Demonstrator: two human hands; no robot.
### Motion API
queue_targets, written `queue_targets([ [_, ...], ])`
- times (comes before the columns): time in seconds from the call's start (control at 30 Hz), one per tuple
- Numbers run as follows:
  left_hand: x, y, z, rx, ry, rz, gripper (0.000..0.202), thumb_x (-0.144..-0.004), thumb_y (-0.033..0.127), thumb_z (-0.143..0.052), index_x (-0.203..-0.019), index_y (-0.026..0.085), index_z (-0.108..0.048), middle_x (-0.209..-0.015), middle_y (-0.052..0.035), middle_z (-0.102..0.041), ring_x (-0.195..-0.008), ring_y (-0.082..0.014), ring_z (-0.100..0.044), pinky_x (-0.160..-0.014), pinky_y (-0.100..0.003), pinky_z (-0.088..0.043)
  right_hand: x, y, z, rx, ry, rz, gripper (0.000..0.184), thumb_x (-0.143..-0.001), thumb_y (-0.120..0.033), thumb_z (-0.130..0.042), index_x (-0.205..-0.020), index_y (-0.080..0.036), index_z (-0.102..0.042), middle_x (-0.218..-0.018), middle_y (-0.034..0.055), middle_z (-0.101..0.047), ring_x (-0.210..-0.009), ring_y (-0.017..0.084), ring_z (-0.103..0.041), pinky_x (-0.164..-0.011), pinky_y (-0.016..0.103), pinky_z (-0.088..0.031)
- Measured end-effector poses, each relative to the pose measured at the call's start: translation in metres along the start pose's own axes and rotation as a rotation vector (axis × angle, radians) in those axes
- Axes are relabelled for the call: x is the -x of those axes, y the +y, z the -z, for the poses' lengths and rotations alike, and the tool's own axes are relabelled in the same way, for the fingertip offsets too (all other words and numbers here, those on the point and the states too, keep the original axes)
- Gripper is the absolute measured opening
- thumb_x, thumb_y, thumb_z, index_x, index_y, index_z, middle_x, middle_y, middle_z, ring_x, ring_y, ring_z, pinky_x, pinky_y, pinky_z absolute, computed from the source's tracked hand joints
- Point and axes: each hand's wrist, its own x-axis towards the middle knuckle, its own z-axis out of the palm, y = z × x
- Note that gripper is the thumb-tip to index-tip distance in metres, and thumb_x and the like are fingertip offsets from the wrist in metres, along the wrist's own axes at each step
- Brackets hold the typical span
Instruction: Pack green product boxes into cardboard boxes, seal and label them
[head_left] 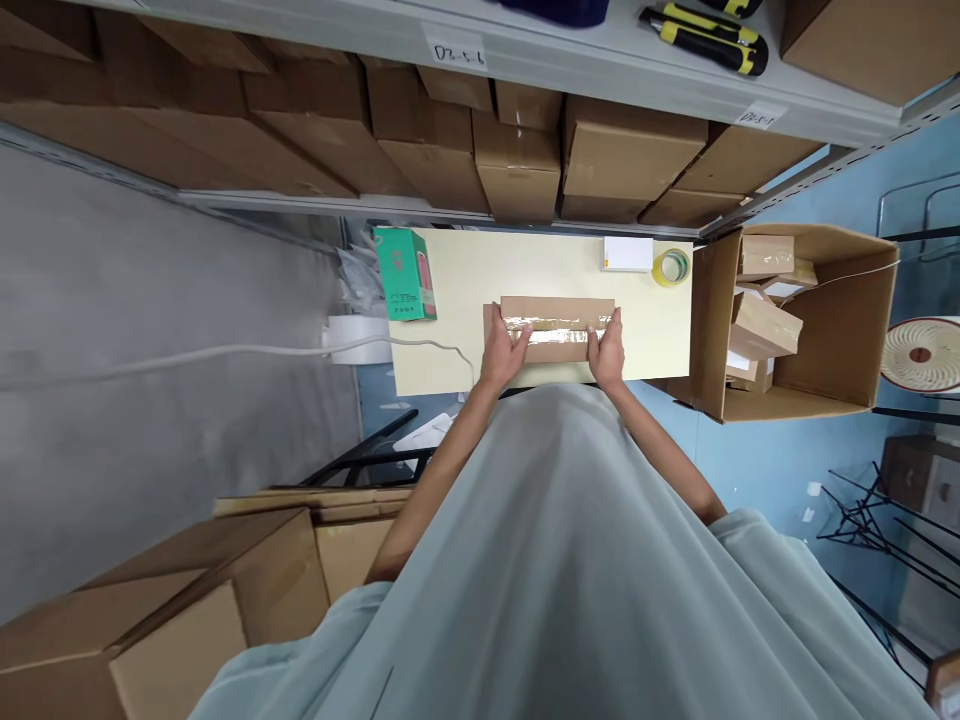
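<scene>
A flat brown cardboard box (pixel 555 350) with clear, shiny tape along its middle lies at the near part of the pale yellow table (pixel 465 265). My left hand (pixel 504 350) grips its left end, the thumb over the top. At the opposite end my right hand (pixel 606 350) holds it the same way, thumb on the taped face. Fingers on the outer sides are partly hidden. Beyond the box to the right are a roll of yellow tape (pixel 658 270) and a small white box (pixel 628 255).
A green box (pixel 401 275) stands at the table's left end, near a white cable (pixel 330 351). On the right, a large open carton (pixel 832 330) holds several small taped boxes. A shelf (pixel 525 60) with cartons and yellow-black cutters (pixel 712 40) overhangs the back.
</scene>
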Motion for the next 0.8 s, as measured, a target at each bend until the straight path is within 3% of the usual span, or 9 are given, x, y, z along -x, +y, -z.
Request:
queue_targets([
  [0.1, -0.001, -0.004, 0.001, 0.011, -0.017, -0.017, 0.126, -0.097, 0.085, -0.064, -0.184, 0.012, -0.009, -0.188, -0.0257, -0.028, -0.171, -0.0361, -0.042, -0.137, -0.047, -0.040, 0.001, -0.001, -0.001, -0.051, 0.041, -0.052, 0.081, -0.117, -0.057, -0.013, -0.184, -0.012, -0.015, -0.186, 0.0218, -0.034, -0.173, 0.031, -0.036, -0.138, 0.056, -0.037],
  [0.2, -0.002, -0.008, -0.001, 0.033, -0.014, -0.058, 0.107, -0.106, 0.083, -0.049, -0.182, 0.014, -0.020, -0.184, -0.0255, -0.038, -0.169, -0.0321, -0.046, -0.137, -0.045, -0.039, 0.000, 0.001, -0.002, -0.064, 0.065, -0.078, 0.082, -0.116, -0.056, -0.006, -0.182, -0.011, -0.025, -0.181, 0.0231, -0.044, -0.170, 0.031, -0.042, -0.136, 0.056, -0.040],
  [0.3, -0.003, -0.008, -0.001, 0.100, -0.022, -0.053, 0.094, -0.109, 0.082, -0.044, -0.177, 0.018, -0.035, -0.177, -0.0222, -0.050, -0.165, -0.0296, -0.051, -0.137, -0.047, -0.038, -0.003, 0.004, 0.001, -0.137, 0.062, -0.085, 0.088, -0.115, -0.066, -0.005, -0.168, -0.010, -0.048, -0.165, 0.0257, -0.061, -0.157, 0.032, -0.057, -0.130, 0.051, -0.047],
  [0.4, 0.001, 0.001, 0.006, 0.236, -0.016, -0.036, 0.085, -0.107, 0.083, -0.048, -0.165, 0.022, -0.054, -0.166, -0.0182, -0.063, -0.156, -0.0296, -0.059, -0.135, -0.047, -0.041, -0.004, 0.004, 0.011, -0.329, 0.050, -0.129, 0.089, -0.108, -0.084, -0.021, -0.135, -0.015, -0.069, -0.136, 0.0223, -0.077, -0.132, 0.033, -0.070, -0.121, 0.050, -0.053],
  [0.53, 0.012, 0.021, 0.030, 0.309, 0.149, -0.091, 0.074, -0.108, 0.082, -0.049, -0.143, 0.021, -0.071, -0.150, -0.0158, -0.074, -0.143, -0.0296, -0.067, -0.128, -0.044, -0.048, 0.006, -0.001, 0.036, -0.533, 0.140, -0.139, 0.079, -0.097, -0.094, -0.047, -0.110, -0.020, -0.071, -0.116, 0.0147, -0.081, -0.116, 0.031, -0.071, -0.110, 0.047, -0.057],
  [0.67, 0.020, 0.030, 0.050, 0.382, 0.268, -0.113, 0.056, -0.111, 0.067, -0.053, -0.138, 0.022, -0.072, -0.144, -0.0134, -0.077, -0.137, -0.0264, -0.070, -0.122, -0.041, -0.054, 0.022, 0.002, 0.059, -0.649, 0.235, 0.012, 0.066, -0.099, -0.082, -0.062, -0.122, -0.021, -0.072, -0.129, 0.0158, -0.079, -0.121, 0.028, -0.073, -0.108, 0.044, -0.060],
  [0.8, 0.015, 0.014, 0.039, 0.403, 0.237, -0.029, 0.050, -0.097, 0.038, -0.075, -0.144, 0.020, -0.068, -0.144, -0.0165, -0.076, -0.128, -0.0276, -0.076, -0.116, -0.045, -0.061, 0.026, 0.023, 0.053, -0.659, 0.162, 0.055, 0.062, -0.096, -0.068, -0.072, -0.136, -0.021, -0.069, -0.145, 0.0209, -0.075, -0.128, 0.031, -0.075, -0.110, 0.050, -0.063],
])
